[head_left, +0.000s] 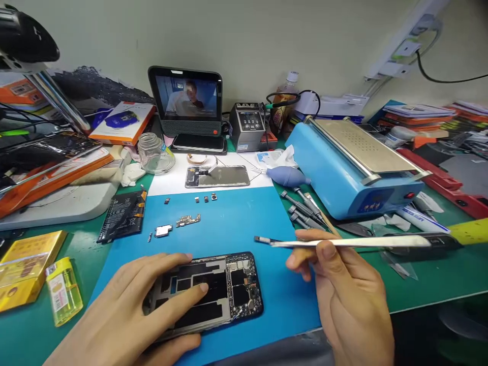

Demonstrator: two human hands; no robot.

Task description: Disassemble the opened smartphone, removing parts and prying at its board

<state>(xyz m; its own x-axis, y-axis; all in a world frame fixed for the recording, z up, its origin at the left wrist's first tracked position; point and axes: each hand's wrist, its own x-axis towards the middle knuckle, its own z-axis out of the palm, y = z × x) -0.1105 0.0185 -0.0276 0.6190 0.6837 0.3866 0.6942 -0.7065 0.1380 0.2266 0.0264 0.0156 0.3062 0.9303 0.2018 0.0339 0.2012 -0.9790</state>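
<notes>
My left hand point(125, 310) lies flat on an opened phone frame point(229, 290) on the blue mat point(236, 223), fingers spread across its bare inner side; the circuit board end sticks out to the right. My right hand point(343, 290) pinches a pair of metal tweezers point(335, 243) held level, tips pointing left and hovering above the mat just right of the phone. Small removed parts point(186, 220) and screws lie in a loose row further back on the mat. A phone battery point(122, 215) rests off the mat's left edge.
A second phone panel point(217, 176) lies on white paper behind the mat. A blue heating plate machine point(351, 162) stands at right, with screwdrivers point(305, 208) and a blue air blower point(287, 176) beside it. A glass jar point(152, 152), tablet point(185, 99), yellow lighter point(64, 290) and boxes crowd the left.
</notes>
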